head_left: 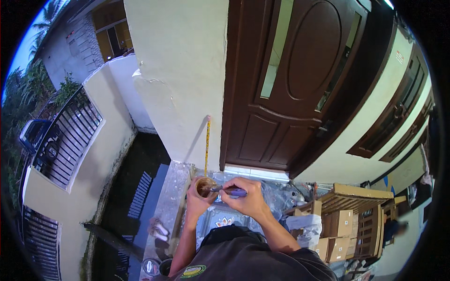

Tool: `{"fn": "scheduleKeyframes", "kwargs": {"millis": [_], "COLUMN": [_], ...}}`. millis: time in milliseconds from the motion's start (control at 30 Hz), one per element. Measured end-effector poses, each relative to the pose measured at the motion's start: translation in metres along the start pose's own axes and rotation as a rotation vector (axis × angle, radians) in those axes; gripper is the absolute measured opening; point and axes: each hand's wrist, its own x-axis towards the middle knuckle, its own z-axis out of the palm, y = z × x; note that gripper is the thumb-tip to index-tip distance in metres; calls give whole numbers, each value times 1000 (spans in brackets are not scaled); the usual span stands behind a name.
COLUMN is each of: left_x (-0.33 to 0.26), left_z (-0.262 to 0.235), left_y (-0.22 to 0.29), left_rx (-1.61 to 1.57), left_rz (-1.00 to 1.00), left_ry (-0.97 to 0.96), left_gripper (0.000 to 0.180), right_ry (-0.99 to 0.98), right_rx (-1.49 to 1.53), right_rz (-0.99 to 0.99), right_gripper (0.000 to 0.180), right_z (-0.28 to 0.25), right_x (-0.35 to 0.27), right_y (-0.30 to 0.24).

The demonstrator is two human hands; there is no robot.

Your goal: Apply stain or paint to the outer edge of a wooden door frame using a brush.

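Note:
My left hand [198, 201] is wrapped round a small round cup [200, 181], its open mouth tilted up and brown inside. My right hand [247, 196] grips a paintbrush [238, 192] by its purple-blue handle. The brush's metal collar points left into the mouth of the cup, so its bristles are mostly hidden there. Both hands are close together in front of my chest, above a patterned tile floor [211, 222].
A yellow, dark-marked stick [207, 147] leans on the cream wall beside a brown door [276, 136]. Right: a wooden bench [361, 192] with cardboard boxes [338, 224], plus a blurred person [393, 229]. Left: sandals [159, 230], a round tub [151, 267] and dark water [133, 187].

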Motion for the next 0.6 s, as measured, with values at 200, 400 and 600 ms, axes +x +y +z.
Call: {"fn": "scheduleKeyframes", "kwargs": {"millis": [200, 400, 600], "left_x": [-5, -7, -11], "left_z": [-13, -29, -44], "left_y": [-3, -6, -12], "left_rx": [120, 162, 76], "left_rz": [42, 141, 33], "left_ry": [-78, -122, -145], "left_gripper": [43, 40, 38], "right_ry": [-7, -107, -120], "right_rx": [16, -14, 128], "right_rz": [74, 64, 123], "right_gripper": [16, 15, 18], "right_z": [13, 33, 53], "right_x": [-8, -11, -11], "right_y": [2, 3, -2]}}
